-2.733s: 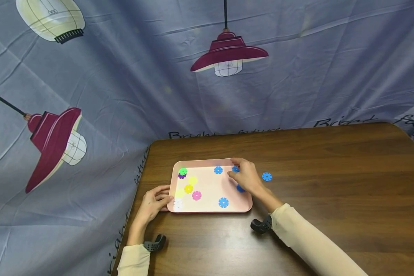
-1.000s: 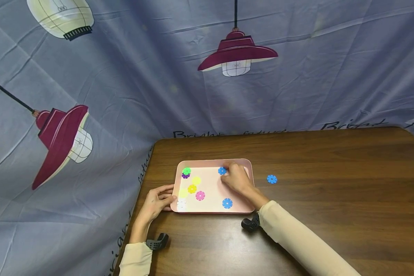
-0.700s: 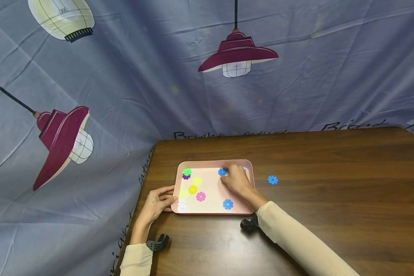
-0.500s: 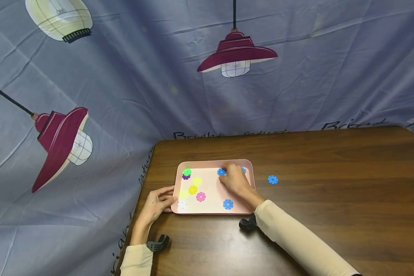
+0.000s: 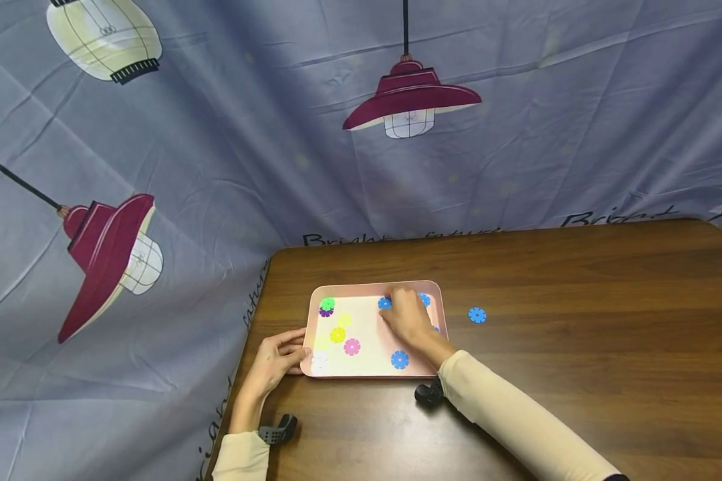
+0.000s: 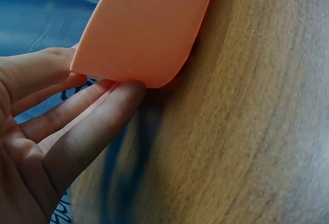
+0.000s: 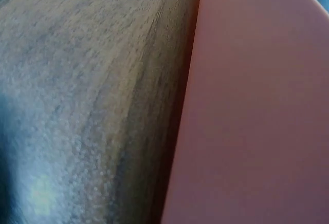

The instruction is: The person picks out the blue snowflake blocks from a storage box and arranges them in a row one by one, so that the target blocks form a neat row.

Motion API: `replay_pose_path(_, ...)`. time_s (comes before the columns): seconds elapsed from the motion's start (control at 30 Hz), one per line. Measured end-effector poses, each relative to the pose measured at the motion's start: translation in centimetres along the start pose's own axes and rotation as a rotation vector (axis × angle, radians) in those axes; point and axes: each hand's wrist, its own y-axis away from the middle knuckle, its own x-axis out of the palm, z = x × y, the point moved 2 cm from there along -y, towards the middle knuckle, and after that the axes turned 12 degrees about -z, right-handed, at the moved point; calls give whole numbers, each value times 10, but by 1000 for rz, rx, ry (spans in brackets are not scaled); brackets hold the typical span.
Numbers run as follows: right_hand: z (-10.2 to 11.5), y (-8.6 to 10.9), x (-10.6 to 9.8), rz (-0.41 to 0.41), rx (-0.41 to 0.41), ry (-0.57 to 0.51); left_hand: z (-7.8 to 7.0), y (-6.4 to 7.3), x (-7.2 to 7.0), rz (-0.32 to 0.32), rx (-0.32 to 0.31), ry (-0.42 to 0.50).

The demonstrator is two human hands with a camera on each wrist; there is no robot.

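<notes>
A pale pink tray (image 5: 373, 367) on the wooden table holds notched plastic interlocking discs. My left hand (image 5: 273, 361) grips the tray's left end; the left wrist view has its thumb and fingers on the tray wall (image 6: 149, 34). Over the tray's upper right, my right hand (image 5: 410, 314) has thumb and index finger around a blue interlocking disc (image 5: 384, 303). Further blue discs (image 5: 400, 359) lie inside. On the left are a green disc (image 5: 327, 304) overlapping a purple disc (image 5: 326, 312), a yellow disc (image 5: 337, 335), a pink disc (image 5: 351, 347) and a white disc (image 5: 319, 361).
One loose blue disc (image 5: 477, 315) lies on the table (image 5: 577, 334) right of the tray. Behind the table hangs a blue-grey curtain (image 5: 277, 133) printed with lamps. The right wrist view has only the tray's outer wall (image 7: 247, 106) and wood.
My right hand has moved left from the tray's right end to the blue disc, which has slid slightly left with it. My left hand has stayed on the tray.
</notes>
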Motion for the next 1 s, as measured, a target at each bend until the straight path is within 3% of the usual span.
replay_pose_path(0.63, 2, 2, 4, -18, -20, 60, 1, 1, 1, 21, 3, 11)
replay_pose_path(1.0, 3, 2, 5, -60, -72, 67, 1, 1, 0, 34, 8, 27)
